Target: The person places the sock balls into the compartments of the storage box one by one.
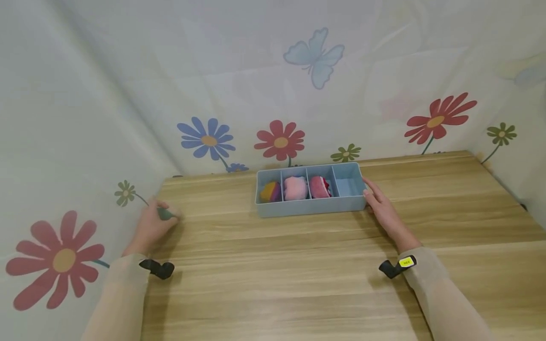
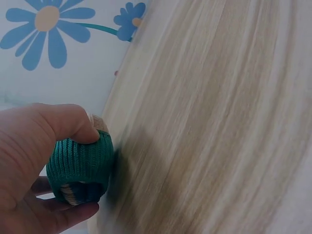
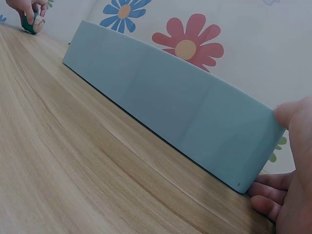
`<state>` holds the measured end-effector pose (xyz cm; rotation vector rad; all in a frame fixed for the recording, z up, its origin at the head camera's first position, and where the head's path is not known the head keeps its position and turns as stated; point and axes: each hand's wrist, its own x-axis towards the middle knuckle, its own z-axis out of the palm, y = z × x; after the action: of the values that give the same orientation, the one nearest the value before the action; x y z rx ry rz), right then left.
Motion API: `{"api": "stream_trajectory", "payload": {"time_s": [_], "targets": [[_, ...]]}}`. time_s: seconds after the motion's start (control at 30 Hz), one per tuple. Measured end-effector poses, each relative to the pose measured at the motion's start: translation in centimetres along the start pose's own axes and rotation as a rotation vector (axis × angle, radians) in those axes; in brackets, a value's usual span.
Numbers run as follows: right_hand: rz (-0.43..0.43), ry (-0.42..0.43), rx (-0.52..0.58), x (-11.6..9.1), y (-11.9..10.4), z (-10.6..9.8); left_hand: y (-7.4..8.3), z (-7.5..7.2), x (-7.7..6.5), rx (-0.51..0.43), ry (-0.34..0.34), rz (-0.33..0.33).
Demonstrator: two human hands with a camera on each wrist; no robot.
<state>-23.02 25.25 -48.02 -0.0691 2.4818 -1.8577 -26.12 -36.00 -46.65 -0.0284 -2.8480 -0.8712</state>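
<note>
In the left wrist view my left hand [image 2: 29,156] pinches a rolled green ribbed sock [image 2: 80,158], its thumb on top and fingers below. The head view has that left hand [image 1: 151,225] low over the table's left edge. At the back stands a pale blue divided box [image 1: 311,207]. My right hand [image 1: 386,215] grips its right end, with the thumb at the front corner and other fingers low against the end. A yellow and purple rolled sock [image 1: 270,192], a pink one [image 1: 295,188] and a red and pink one [image 1: 320,187] fill separate compartments.
The box's rightmost compartment [image 1: 350,185] shows its bare floor. The wood-grain table [image 1: 273,274] spreads in front of the box. A white flower-printed curtain [image 1: 239,90] hangs behind the table and along its left and right sides.
</note>
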Motion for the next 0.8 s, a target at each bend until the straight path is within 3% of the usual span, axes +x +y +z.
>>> {"api": "stream_trajectory", "payload": {"time_s": [0.8], "targets": [[0.006, -0.018, 0.004, 0.0, 0.0, -0.1, 3.4, -0.2, -0.3, -0.029, 0.032, 0.097]]}}
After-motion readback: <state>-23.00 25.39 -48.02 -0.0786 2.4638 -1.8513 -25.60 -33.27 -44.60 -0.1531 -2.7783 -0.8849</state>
